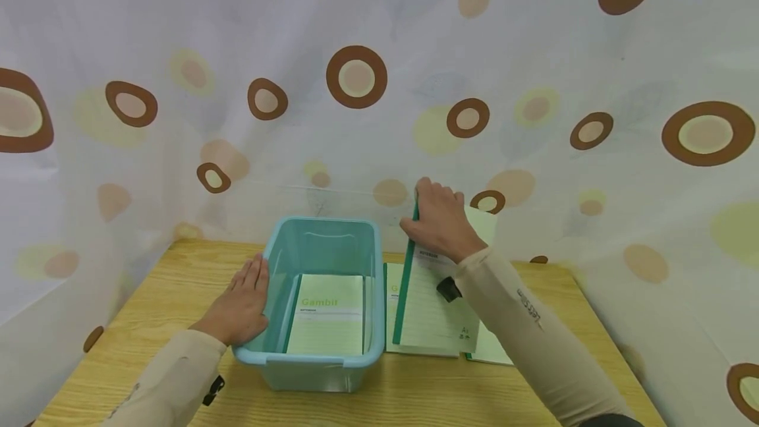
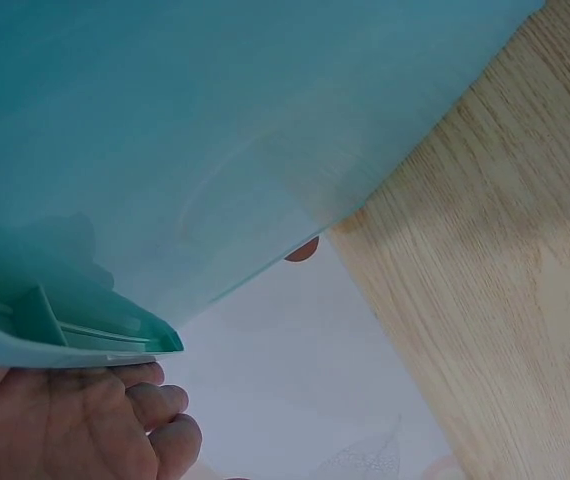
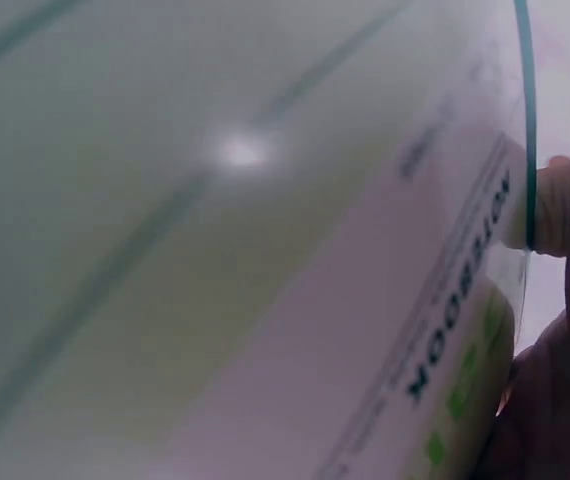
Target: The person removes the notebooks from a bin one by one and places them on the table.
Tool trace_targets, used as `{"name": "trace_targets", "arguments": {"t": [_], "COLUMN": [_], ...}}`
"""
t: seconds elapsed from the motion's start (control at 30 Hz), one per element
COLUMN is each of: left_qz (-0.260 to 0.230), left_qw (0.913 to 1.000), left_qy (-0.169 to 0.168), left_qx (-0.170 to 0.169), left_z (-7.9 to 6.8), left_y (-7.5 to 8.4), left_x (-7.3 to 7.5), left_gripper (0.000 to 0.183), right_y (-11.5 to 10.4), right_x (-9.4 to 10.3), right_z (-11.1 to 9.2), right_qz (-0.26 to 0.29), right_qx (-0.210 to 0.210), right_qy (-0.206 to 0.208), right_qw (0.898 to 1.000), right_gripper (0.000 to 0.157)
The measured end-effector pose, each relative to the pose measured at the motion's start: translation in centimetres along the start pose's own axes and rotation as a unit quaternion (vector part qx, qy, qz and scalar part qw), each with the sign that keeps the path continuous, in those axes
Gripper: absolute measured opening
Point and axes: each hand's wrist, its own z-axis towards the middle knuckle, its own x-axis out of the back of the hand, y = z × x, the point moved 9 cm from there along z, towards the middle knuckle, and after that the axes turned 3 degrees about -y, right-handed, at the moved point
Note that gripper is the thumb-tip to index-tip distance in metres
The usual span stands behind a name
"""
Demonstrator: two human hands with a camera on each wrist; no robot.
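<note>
My right hand [image 1: 441,219] grips a pale green notebook [image 1: 435,315] with a dark green spine by its top edge, thumb at the spine side. The notebook is raised and tilted above the table; the right wrist view shows its glossy cover [image 3: 295,330] up close. My left hand [image 1: 242,302] rests along the left rim of a light blue plastic bin [image 1: 308,374], fingers fairly straight. In the left wrist view its fingers [image 2: 170,440] lie against the outside, below the rim. Inside the bin lies a notebook [image 1: 326,331] marked Gambit.
Right of the bin, another Gambit notebook [image 1: 393,282] lies on the wooden table [image 1: 409,394], partly hidden by the raised one. A further notebook [image 1: 491,349] lies beside it, mostly behind my right forearm. A spotted white curtain [image 1: 379,143] hangs behind the table.
</note>
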Motion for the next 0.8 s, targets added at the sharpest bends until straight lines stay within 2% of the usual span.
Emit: {"name": "trace_targets", "arguments": {"t": [0.13,0.3,0.53,0.8], "left_qz": [-0.001,-0.003,-0.002,-0.001], "left_qw": [1.0000,0.9999,0.9999,1.0000], "left_qy": [-0.005,-0.011,-0.011,-0.004], "left_qx": [0.005,0.011,0.010,0.005], "left_z": [0.0,0.1,0.2,0.2], "left_y": [0.0,0.0,-0.2,-0.1], "left_x": [-0.1,-0.2,-0.3,-0.2], "left_gripper": [0.077,0.078,0.078,0.077], "right_y": [2.8,4.9,4.9,3.9], "right_x": [-3.2,-8.6,-15.2,-20.0], "right_z": [-2.8,-6.1,-9.5,-11.0], "right_qz": [-0.002,-0.013,-0.003,0.012], "right_qx": [-0.006,-0.005,0.014,0.029], "right_qy": [-0.019,-0.062,-0.095,-0.117], "right_qw": [1.000,0.998,0.995,0.993], "right_gripper": [0.021,0.025,0.030,0.029]}}
